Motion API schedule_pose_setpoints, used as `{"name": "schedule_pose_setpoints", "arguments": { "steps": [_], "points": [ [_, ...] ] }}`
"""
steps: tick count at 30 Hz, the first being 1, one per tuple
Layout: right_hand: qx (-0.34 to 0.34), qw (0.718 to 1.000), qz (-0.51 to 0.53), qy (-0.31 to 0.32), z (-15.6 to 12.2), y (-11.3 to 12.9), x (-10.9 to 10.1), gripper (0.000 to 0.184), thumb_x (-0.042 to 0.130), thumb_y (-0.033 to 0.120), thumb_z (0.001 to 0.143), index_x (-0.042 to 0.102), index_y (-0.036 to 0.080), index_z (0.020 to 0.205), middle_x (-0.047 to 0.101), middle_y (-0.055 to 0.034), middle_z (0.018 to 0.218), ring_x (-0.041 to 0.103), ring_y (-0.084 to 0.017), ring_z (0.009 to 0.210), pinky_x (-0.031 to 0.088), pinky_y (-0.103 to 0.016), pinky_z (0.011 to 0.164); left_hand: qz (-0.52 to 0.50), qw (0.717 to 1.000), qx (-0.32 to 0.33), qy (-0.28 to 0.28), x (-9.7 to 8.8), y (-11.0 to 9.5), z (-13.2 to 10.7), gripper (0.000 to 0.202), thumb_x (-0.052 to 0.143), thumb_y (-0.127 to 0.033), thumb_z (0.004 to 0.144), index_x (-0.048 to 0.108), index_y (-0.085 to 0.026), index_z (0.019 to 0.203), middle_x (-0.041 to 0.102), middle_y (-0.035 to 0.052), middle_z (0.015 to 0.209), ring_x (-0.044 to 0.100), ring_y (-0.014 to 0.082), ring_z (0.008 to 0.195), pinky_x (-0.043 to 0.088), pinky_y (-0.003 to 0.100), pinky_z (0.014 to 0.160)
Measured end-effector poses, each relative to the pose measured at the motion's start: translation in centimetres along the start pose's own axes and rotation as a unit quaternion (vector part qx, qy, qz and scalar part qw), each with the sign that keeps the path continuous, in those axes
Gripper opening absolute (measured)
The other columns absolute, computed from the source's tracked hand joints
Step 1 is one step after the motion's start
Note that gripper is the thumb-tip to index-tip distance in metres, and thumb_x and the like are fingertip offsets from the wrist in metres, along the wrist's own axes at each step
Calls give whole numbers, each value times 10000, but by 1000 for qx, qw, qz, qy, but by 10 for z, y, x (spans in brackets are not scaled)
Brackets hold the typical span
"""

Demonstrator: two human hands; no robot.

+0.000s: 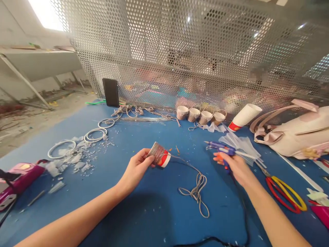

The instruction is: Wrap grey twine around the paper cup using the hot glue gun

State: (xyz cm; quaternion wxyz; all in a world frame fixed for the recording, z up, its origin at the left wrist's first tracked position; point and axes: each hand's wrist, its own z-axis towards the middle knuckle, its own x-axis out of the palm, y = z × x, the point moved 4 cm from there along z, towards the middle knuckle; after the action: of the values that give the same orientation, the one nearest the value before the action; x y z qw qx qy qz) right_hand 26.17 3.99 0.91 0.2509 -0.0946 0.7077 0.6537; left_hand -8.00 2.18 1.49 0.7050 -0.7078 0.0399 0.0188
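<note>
Blue tabletop (164,206), back edge: small pale bucket-shaped cups (205,118), four; upright black rectangular panel (111,92), one; leaning stack of white paper cups (245,116), one, contents uncountable. Left edge: round white rings (48,150), at least three, overlap obscuring the total; magenta power strip (28,173), one. Right edge: pale pink bag (303,133), one; red-and-yellow-handled scissors (269,180), one pair. Between edges: cord-wrapped red-and-white paper cup (159,154), one; blue glue gun (221,148), one.
</note>
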Motion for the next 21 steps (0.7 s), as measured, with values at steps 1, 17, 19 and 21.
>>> {"name": "schedule_pose_setpoints", "arguments": {
  "steps": [1, 17, 19, 21],
  "points": [
    [3, 999, 33, -22, -2, 3, -9, 361, 556, 518, 730, 609, 175, 831, 710, -107, 862, 695, -245, 703, 564, -358, 609, 0, 1000, -3, 1, 0, 1, 1, 228, 580, -361, 755, 639, -156, 836, 669, 19, 750, 623, 175, 675, 524, 311, 693],
    [-110, 988, 80, -71, -85, 75, 10, 202, 696, 381, 726, 603, 204, 703, 520, 33, 517, 475, -121, 444, 392, -238, 422, 96, 991, 89, 27, 7, -12, -18, 126, 618, -245, 712, 607, -176, 817, 630, -2, 751, 579, 163, 707, 476, 283, 714],
    [-112, 990, 82, -25, -99, 77, 40, 226, 662, 429, 757, 582, 217, 754, 525, 41, 544, 486, -123, 441, 413, -227, 415, 101, 989, 101, 34, 9, -14, -21, 120, 617, -244, 715, 610, -175, 814, 628, -3, 746, 569, 160, 701, 468, 275, 706],
    [-116, 989, 89, 0, -106, 78, 67, 232, 626, 446, 791, 572, 220, 783, 563, 33, 587, 524, -126, 464, 428, -214, 413, 107, 989, 99, 36, 10, -15, -23, 102, 615, -252, 719, 602, -176, 787, 606, -11, 719, 548, 152, 678, 456, 262, 676]
  ]
}}
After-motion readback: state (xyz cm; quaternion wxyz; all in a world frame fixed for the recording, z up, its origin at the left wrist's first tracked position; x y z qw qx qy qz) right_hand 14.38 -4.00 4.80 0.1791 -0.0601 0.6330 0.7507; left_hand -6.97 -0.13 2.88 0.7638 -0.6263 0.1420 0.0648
